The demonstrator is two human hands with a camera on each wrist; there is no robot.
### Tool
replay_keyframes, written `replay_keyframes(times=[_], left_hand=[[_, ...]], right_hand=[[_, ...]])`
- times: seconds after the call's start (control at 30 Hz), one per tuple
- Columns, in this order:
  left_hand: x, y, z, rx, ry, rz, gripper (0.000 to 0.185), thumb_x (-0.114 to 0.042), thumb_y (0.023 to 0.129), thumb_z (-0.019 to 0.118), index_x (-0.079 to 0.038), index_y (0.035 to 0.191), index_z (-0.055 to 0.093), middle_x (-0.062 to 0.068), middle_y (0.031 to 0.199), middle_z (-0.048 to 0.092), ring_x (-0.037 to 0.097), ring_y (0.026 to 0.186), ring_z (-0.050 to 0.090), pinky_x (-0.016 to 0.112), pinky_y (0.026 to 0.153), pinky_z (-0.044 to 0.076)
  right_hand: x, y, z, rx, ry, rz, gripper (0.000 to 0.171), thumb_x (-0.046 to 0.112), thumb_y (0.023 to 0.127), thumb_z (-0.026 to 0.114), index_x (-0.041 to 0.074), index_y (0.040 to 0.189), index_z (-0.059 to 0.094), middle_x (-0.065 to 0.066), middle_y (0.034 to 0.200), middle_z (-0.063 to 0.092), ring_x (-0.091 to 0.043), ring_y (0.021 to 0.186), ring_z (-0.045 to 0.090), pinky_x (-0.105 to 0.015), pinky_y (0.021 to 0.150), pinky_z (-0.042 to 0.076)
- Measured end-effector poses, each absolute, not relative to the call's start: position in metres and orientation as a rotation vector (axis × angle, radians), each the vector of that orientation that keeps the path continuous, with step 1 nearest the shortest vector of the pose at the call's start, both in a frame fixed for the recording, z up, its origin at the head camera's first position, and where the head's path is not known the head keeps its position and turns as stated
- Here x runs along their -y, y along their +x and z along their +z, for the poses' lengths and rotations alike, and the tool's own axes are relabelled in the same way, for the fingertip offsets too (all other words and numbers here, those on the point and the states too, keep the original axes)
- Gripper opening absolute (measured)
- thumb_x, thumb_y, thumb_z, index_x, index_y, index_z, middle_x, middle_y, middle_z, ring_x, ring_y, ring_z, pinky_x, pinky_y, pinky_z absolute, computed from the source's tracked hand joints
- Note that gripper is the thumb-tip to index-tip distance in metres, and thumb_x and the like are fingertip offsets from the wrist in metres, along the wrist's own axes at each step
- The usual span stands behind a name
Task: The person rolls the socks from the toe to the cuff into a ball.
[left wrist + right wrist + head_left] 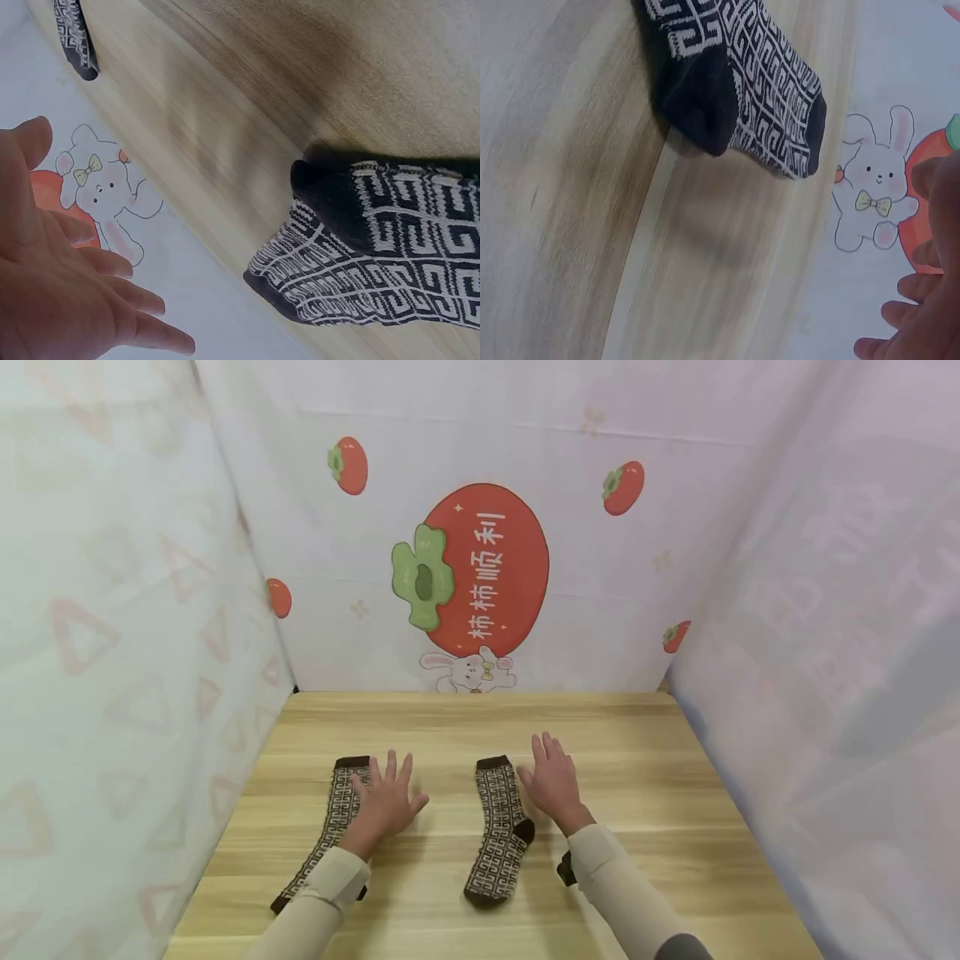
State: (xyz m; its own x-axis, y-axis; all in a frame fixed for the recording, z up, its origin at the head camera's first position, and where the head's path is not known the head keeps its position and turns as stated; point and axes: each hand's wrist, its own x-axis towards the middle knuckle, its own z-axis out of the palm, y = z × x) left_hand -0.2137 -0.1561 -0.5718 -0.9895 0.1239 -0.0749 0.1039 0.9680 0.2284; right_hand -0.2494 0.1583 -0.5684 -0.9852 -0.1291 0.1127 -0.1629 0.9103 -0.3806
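- A wooden table (637,793) with a pale, streaked grain fills the lower middle.
- A backdrop cloth (675,568) hangs behind it, printed with a large red persimmon (495,568) bearing white characters.
- A white cartoon rabbit (468,672) with a yellow bow sits below the persimmon.
- Small persimmons (622,487) dot the cloth.
- Pale side curtains (97,652) flank the table.

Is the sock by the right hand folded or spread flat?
Spread flat: the patterned sock lies full length on the wooden table, cuff to toe.
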Motion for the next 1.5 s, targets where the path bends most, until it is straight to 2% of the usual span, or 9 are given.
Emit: replay_keyframes(times=[0.23,0.4,0.53,0.7,0.83,1.03,1.27,1.43,1.5], left_hand=[[0.160,-0.207,-0.577,-3.023,0.165,0.395,0.078,-0.049,0.099,0.059,-0.009,0.160,0.030,0.026,0.166,0.021,0.058,0.151,0.014,0.085,0.108,0.012],[0.167,-0.204,-0.575,-3.123,0.171,0.397,0.058,-0.033,0.097,0.066,-0.007,0.146,0.050,0.024,0.156,0.043,0.051,0.147,0.032,0.080,0.109,0.024],[0.171,-0.203,-0.571,-3.186,0.163,0.393,0.048,-0.029,0.096,0.066,-0.010,0.139,0.058,0.021,0.147,0.054,0.047,0.141,0.044,0.076,0.107,0.033],[0.176,-0.200,-0.572,-3.182,0.130,0.457,0.045,-0.028,0.097,0.065,-0.010,0.137,0.060,0.022,0.144,0.056,0.046,0.138,0.046,0.076,0.105,0.035],[0.182,-0.195,-0.575,-3.194,0.087,0.482,0.044,-0.026,0.096,0.067,-0.009,0.136,0.062,0.022,0.142,0.057,0.045,0.135,0.048,0.073,0.104,0.038],[0.198,-0.187,-0.584,-3.248,0.009,0.488,0.040,-0.018,0.092,0.071,-0.007,0.130,0.065,0.021,0.136,0.060,0.044,0.125,0.053,0.066,0.092,0.045],[0.220,-0.176,-0.595,-3.281,-0.071,0.446,0.032,-0.008,0.096,0.058,-0.003,0.127,0.065,0.024,0.126,0.063,0.044,0.112,0.055,0.059,0.080,0.046],[0.236,-0.163,-0.596,-3.280,-0.163,0.427,0.032,-0.005,0.093,0.060,0.004,0.124,0.062,0.028,0.119,0.062,0.044,0.099,0.055,0.056,0.072,0.045],[0.240,-0.157,-0.594,-3.245,-0.223,0.454,0.031,-0.005,0.094,0.059,0.005,0.123,0.062,0.028,0.118,0.061,0.044,0.099,0.055,0.057,0.072,0.045]], right_hand=[[-0.145,-0.243,-0.569,2.933,0.261,0.598,0.067,0.031,0.099,0.064,-0.003,0.151,0.040,-0.026,0.160,0.036,-0.045,0.148,0.035,-0.066,0.114,0.034],[-0.129,-0.243,-0.569,2.835,0.361,0.557,0.055,0.029,0.099,0.065,-0.005,0.141,0.053,-0.026,0.150,0.048,-0.043,0.141,0.045,-0.060,0.110,0.042],[-0.114,-0.245,-0.565,2.787,0.384,0.586,0.046,0.027,0.098,0.065,-0.002,0.133,0.060,-0.023,0.145,0.054,-0.040,0.138,0.048,-0.057,0.110,0.043],[-0.098,-0.244,-0.565,2.772,0.402,0.584,0.041,0.026,0.097,0.066,-0.001,0.129,0.064,-0.021,0.141,0.057,-0.039,0.136,0.051,-0.054,0.110,0.044],[-0.085,-0.239,-0.568,2.742,0.452,0.613,0.037,0.024,0.096,0.067,0.000,0.125,0.067,-0.021,0.136,0.061,-0.040,0.131,0.055,-0.056,0.105,0.048],[-0.062,-0.233,-0.569,2.780,0.483,0.684,0.035,0.027,0.099,0.061,0.003,0.124,0.068,-0.016,0.134,0.063,-0.036,0.130,0.056,-0.057,0.102,0.049],[-0.042,-0.234,-0.579,2.800,0.527,0.730,0.027,0.026,0.098,0.063,0.006,0.116,0.071,-0.011,0.121,0.065,-0.030,0.114,0.059,-0.051,0.093,0.052],[-0.031,-0.231,-0.584,2.847,0.515,0.755,0.024,0.023,0.096,0.066,0.007,0.113,0.072,-0.011,0.116,0.065,-0.027,0.104,0.060,-0.046,0.087,0.053],[-0.028,-0.231,-0.587,2.868,0.509,0.786,0.024,0.022,0.095,0.066,0.006,0.113,0.072,-0.011,0.113,0.066,-0.027,0.102,0.060,-0.047,0.092,0.052]])
